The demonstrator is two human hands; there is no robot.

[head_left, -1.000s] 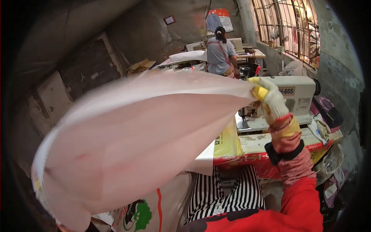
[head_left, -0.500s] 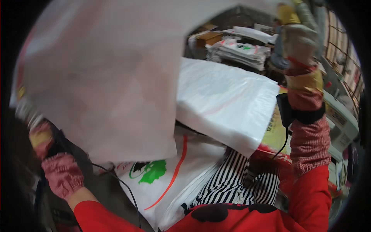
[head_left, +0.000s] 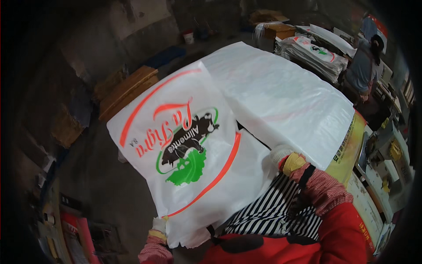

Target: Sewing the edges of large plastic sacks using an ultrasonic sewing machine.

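A white bag (head_left: pixel 189 154) is spread at a slant over the left side of a seated person's lap, its far end reaching out to the left of a wide white sheet (head_left: pixel 281 97). Curved orange-red bands run across both ends of its face; between them are red and black lettering, upside down from here, a black animal figure and a solid green patch inside a thin green outline. The near edge is ragged and wavy.

The left hand (head_left: pixel 159 225), gloved, is at the bag's near left corner, fingers pinching its edge. The right hand (head_left: pixel 282 157), gloved too, touches the bag's right side beside the white sheet; its fingers are mostly hidden, so whether they pinch cannot be told.

Half a second earlier, both hands were raised and a blank white panel billowed up, covering much of the view; now both are low and the whole print shows.

The bag looks thin and crisp, softly creased. The white sheet is smooth, faintly shiny and roughly rectangular. The gloves are pale knit, above pink, finely patterned sleeve covers (head_left: pixel 323 191). The trousers (head_left: pixel 263 215) carry black and white stripes. Beyond, a floppy, layered stack of printed bags (head_left: pixel 312 55) lies near another person (head_left: pixel 365 66).
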